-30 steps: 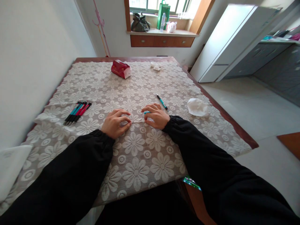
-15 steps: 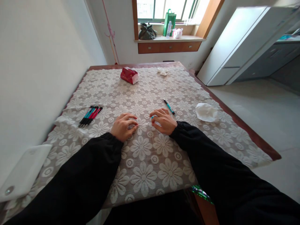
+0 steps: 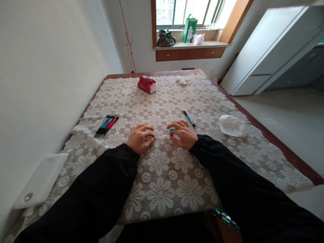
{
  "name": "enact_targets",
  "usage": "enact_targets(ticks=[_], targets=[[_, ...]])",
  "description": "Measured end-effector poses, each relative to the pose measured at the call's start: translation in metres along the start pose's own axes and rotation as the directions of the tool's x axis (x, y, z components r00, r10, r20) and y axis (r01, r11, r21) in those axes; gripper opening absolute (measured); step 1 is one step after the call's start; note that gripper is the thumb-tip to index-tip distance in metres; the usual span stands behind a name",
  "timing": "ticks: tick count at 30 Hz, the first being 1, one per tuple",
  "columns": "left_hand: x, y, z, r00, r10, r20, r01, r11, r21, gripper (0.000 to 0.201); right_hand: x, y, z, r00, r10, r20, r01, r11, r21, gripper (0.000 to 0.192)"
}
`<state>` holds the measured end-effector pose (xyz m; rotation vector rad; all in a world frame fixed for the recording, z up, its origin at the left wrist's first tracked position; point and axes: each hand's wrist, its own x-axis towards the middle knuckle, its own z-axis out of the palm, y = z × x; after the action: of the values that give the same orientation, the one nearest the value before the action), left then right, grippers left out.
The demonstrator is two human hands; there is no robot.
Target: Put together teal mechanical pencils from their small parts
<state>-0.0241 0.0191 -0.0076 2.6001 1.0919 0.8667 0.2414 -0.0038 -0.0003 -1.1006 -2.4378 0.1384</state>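
1. The left hand and right hand rest near mid-table, fingers pinching a thin pen refill between them.
2. A teal pen part sits in the right hand's closed fingers.
3. A teal pen lies just beyond.

left hand and right hand pinching thin refill, lace tablecloth

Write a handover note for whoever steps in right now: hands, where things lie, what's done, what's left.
Left hand: fingertips pinched on one end of a thin pale rod, resting on the tablecloth.
Right hand: pinched on the rod's other end; a teal part shows at its fingers.
Loose pen just beyond the right hand. Bundle of pens to the left.
Done: cannot tell. Left: the rod is not yet free of the teal part.
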Motion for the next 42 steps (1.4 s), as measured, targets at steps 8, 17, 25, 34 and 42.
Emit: enact_targets(ticks=[8,17,25,34,42], targets=[[0.001,0.0,0.0,0.999,0.028,0.016,-0.028,1.0,-0.006,0.004,0.0,0.0,0.001,1.0,0.006,0.009,-0.006,1.0,0.017,0.004],[0.005,0.006,0.001,0.994,0.08,0.075,-0.078,0.997,-0.028,0.008,0.004,-0.003,0.008,0.998,-0.065,0.002,0.065,0.998,0.013,0.003],[0.005,0.007,-0.004,0.999,-0.039,-0.038,0.038,0.999,-0.009,0.019,0.003,-0.001,0.008,0.999,-0.043,-0.019,0.043,0.999,0.028,0.003],[0.003,-0.002,-0.001,0.994,-0.11,0.028,0.107,0.991,0.079,0.015,-0.001,0.008,0.005,0.998,0.012,-0.055,-0.009,0.998,0.057,0.003],[0.003,0.004,-0.003,0.994,0.017,0.107,-0.013,0.999,-0.036,0.015,-0.001,0.009,0.005,0.999,0.005,-0.034,-0.003,0.998,0.057,0.004]])
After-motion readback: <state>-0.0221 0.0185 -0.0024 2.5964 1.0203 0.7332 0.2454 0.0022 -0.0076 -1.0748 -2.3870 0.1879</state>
